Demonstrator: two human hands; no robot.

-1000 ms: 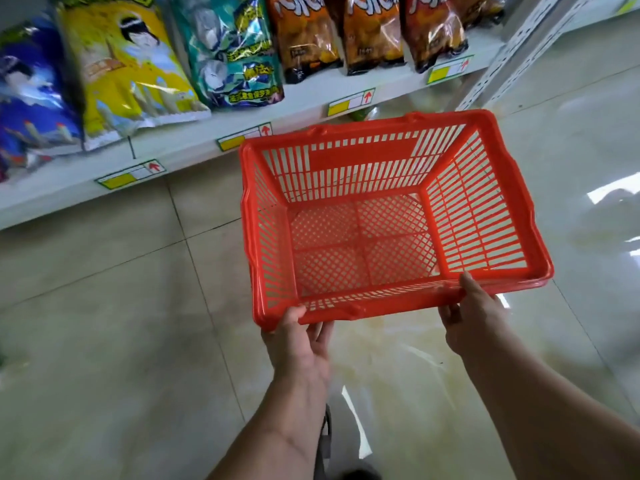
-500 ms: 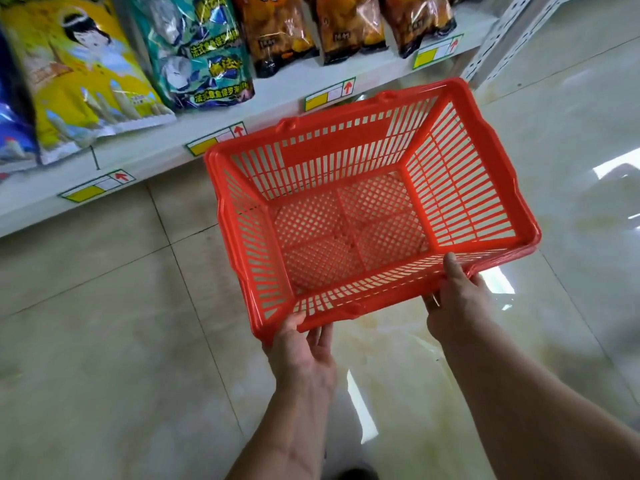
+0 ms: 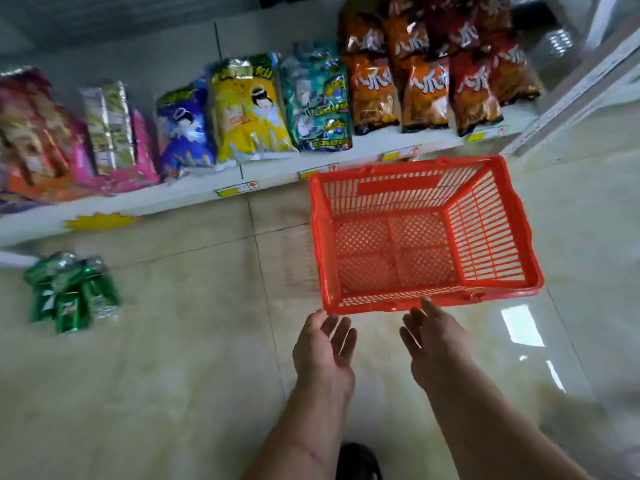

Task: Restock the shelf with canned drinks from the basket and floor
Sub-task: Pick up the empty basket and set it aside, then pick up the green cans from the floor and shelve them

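An empty red plastic basket [image 3: 491,233] sits on the tiled floor in front of the bottom shelf. My left hand [image 3: 323,348] and my right hand [image 3: 433,344] hover just behind its near rim, fingers straight and apart from it, holding nothing. A cluster of several green drink cans [image 3: 71,292] stands on the floor at the left, below the shelf edge. The picture is blurred by motion.
The low white shelf [image 3: 194,194] carries rows of snack bags: pink, blue, yellow, teal and orange-red [image 3: 422,84]. A white upright post [image 3: 568,98] rises at the right. Glossy floor tiles spread between the cans and the basket. A dark shoe [image 3: 358,460] shows at the bottom.
Both hands have let go of the basket's near rim and drawn back. The basket now rests on the floor. The view swung left and up, bringing the green cans into sight.
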